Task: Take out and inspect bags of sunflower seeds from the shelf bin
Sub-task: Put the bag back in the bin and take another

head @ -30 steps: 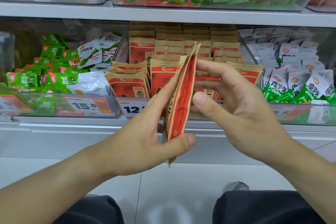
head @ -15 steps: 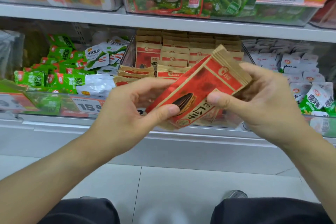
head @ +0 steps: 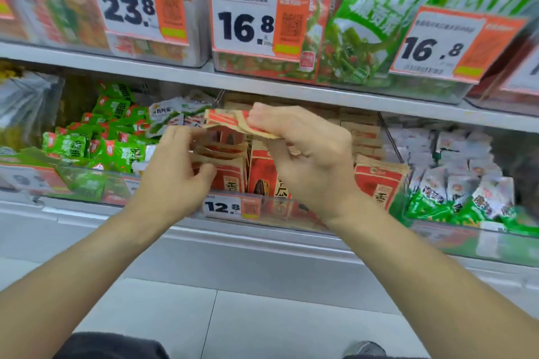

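**Seed bag held flat above its bin**

A bag (head: pixel 233 122) of sunflower seeds is pinched by the right hand (head: pixel 306 154), whose fingers are curled over its upper edge. It is held roughly level, above the bin (head: pixel 390 137), just under the shelf edge (head: pixel 291 93). The left hand (head: pixel 172 172) is seen at the bag's left end with fingers loosely bent; whether that end is actually gripped cannot be told, since the frame is blurred there.

The bag is judged light and soft: thin crinkled paper, loosely filled, easily bent or creased. It is unlikely to be slippery, but the seeds inside can be expected to shift when it is tilted. The firmest hold is judged to be the flat sealed strip at either end; a grip across the middle would only buckle it.

Room is tight overhead, where the shelf edge runs close above the knuckles. More bags (head: pixel 379 183) are stood upright in the bin below, packed close, so little slack is left between them. The bin's clear front wall, with its price tag (head: pixel 227 207), is low. Open space is found toward the person, over the floor (head: pixel 262 315).
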Demonstrator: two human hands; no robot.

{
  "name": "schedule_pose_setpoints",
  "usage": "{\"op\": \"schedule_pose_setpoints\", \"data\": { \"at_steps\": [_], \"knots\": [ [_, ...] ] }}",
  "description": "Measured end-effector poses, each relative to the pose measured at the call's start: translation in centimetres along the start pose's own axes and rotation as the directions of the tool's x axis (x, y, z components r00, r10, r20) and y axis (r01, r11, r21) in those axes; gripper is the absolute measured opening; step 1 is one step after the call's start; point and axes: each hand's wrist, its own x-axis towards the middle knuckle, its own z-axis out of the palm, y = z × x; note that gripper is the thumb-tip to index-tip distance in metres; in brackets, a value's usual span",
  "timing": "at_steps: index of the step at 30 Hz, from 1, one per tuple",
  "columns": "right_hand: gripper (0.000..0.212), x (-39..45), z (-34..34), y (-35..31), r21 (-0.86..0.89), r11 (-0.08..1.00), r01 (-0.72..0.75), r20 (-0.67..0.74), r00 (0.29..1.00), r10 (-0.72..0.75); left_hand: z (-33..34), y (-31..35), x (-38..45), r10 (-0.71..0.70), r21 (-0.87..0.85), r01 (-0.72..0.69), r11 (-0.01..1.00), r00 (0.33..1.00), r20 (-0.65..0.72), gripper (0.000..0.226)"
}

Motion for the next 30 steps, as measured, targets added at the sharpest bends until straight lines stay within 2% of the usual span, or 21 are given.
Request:
{"op": "schedule_pose_setpoints", "data": {
  "at_steps": [3,5,8,11,14,17,21,26,30],
  "knots": [
    [0.019,0.2,1.7,0.4,-0.040,0.991,-0.126,0.031,0.991,0.127,-0.5,0.5,0.7,-0.060,0.042,0.059,0.997,0.998,0.016,0.042],
    [0.017,0.5,2.6,0.7,-0.022,0.969,-0.247,0.101,0.963,0.248,-1.1,0.7,1.4,-0.109,0.081,0.104,0.991,0.992,0.070,0.041],
    [0.017,1.3,2.9,1.3,-0.139,0.906,-0.401,0.290,0.858,0.424,-1.1,0.7,2.0,-0.134,0.151,0.114,0.982,0.982,0.133,0.041],
    [0.022,2.2,3.0,1.1,-0.271,0.842,-0.467,0.445,0.715,0.540,-0.7,0.5,1.6,-0.109,0.153,0.090,0.984,0.986,0.122,0.045],
    [0.024,2.8,3.1,0.8,-0.355,0.798,-0.487,0.515,0.611,0.601,0.0,0.4,1.2,-0.099,0.125,0.087,0.988,0.990,0.096,0.048],
    [0.024,3.3,3.7,1.2,-0.421,0.773,-0.475,0.558,0.536,0.634,0.2,0.2,1.4,-0.069,0.071,0.064,0.995,0.995,0.072,0.062],
    [0.024,4.8,3.9,1.7,-0.483,0.738,-0.472,0.596,0.440,0.672,-0.3,-0.3,2.1,0.019,0.059,-0.031,0.998,0.982,0.186,0.089],
    [0.045,5.6,4.9,2.2,-0.591,0.687,-0.422,0.593,0.350,0.725,-0.6,-0.7,3.1,0.070,0.118,-0.115,0.986,0.941,0.332,0.094],
    [0.043,5.3,6.3,2.9,-0.632,0.663,-0.402,0.579,0.325,0.748,-0.7,-1.2,3.7,0.106,0.194,-0.185,0.963,0.927,0.359,0.092]
  ]
}}
